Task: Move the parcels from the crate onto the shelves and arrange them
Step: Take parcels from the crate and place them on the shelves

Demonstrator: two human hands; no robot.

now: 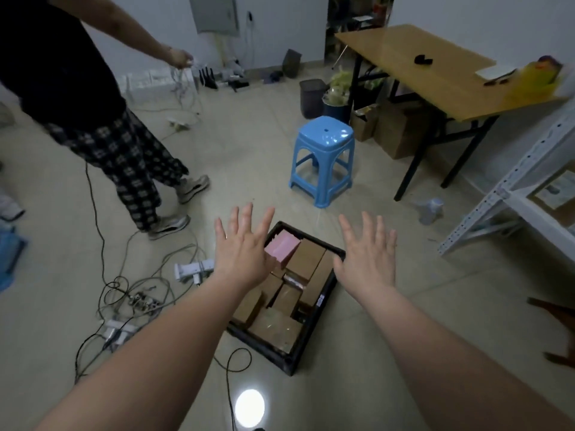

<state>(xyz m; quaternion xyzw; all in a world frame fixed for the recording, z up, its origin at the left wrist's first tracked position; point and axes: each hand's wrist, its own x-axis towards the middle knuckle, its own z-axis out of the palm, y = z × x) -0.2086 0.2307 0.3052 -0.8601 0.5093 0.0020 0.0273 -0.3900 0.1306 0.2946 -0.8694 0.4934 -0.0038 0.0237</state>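
We see a pale glossy tiled floor (249, 157), plain white walls (466, 14), a grey wall panel (214, 14), a light blue plastic stool (323, 150), a wooden-topped table on black legs (413, 66), tangled dark cables (137, 293), and a round white light glare (249, 408) on the floor.

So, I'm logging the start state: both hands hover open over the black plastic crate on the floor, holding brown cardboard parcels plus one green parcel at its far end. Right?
No: the head view shows a pink parcel at the far end, not a green one. The rest stands: left hand and right hand hover open over the black plastic crate of brown cardboard parcels.
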